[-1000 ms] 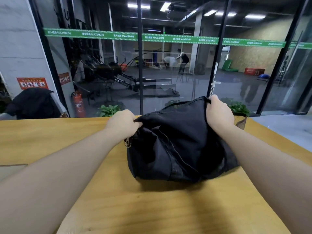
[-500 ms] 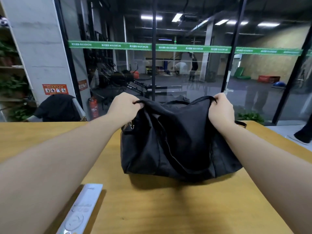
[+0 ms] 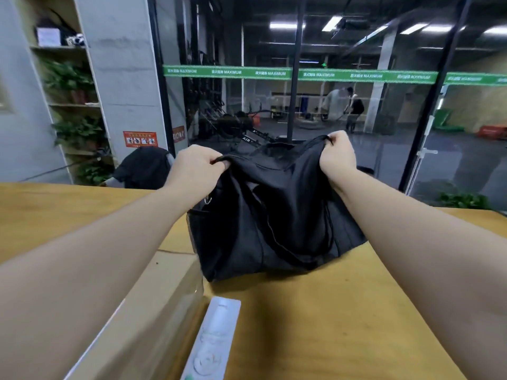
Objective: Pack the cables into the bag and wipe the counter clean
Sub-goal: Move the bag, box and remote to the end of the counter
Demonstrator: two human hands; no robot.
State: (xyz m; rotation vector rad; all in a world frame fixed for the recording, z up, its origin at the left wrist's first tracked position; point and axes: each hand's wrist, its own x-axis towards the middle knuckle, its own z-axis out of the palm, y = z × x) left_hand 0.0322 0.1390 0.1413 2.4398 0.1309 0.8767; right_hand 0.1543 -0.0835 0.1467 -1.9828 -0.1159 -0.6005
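Note:
A black fabric bag [image 3: 274, 215] stands on the wooden counter [image 3: 329, 325] in the middle of the view. My left hand [image 3: 194, 168] grips the bag's top edge at its left end. My right hand [image 3: 338, 154] grips the top edge at the right end. Both hands hold the top of the bag up, and its bottom rests on the counter. No cables show; the bag's inside is hidden.
A white remote control [image 3: 212, 341] lies on the counter near me, left of centre. A lower beige surface [image 3: 153, 311] adjoins the counter at the left. Behind stand glass doors [image 3: 356, 105], a dark chair [image 3: 142, 167] and a shelf with plants [image 3: 74, 105].
Both hands have lifted the bag's top edge higher and pulled it taut. The view has tilted, bringing the remote control and the shelf at the left into sight.

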